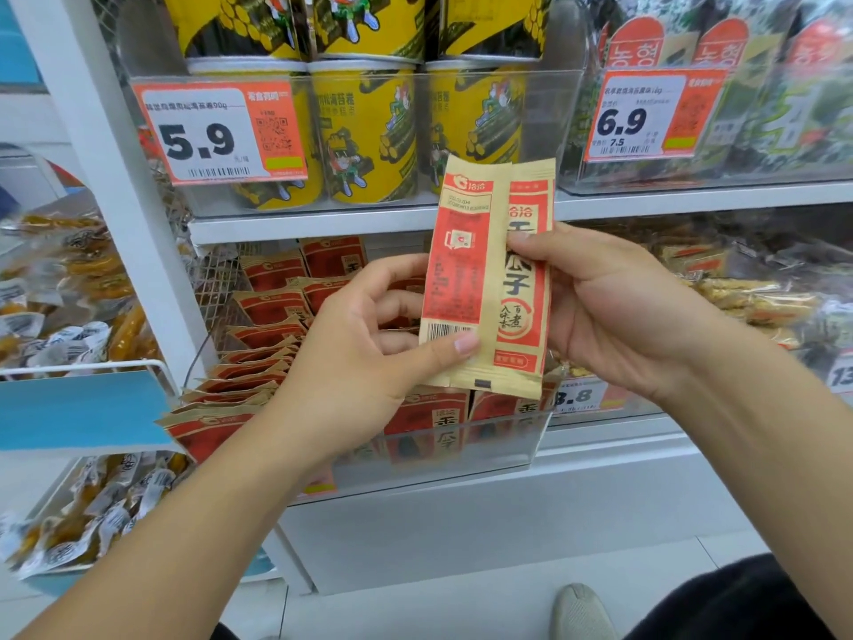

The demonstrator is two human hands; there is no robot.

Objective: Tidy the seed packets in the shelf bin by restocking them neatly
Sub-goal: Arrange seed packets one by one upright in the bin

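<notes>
Held seed packet (489,279), between both hands: red-and-tan print, large vertical characters "瓜子" on the front panel, "洽洽" near the top; barcode at the lower edge by the left thumb. Small print illegible.

Price tag (219,131) above the left hand, on the clear bin of yellow canisters: "5.9", QR code, barcode.

Second price tag (646,115) above the right hand: "6.9", smaller "7.5".

Tag (577,397) below the right hand, partly hidden: ".8" readable.

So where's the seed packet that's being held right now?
Centre of the head view: the seed packet is upright between the left hand and right hand, above the clear bin.
</notes>
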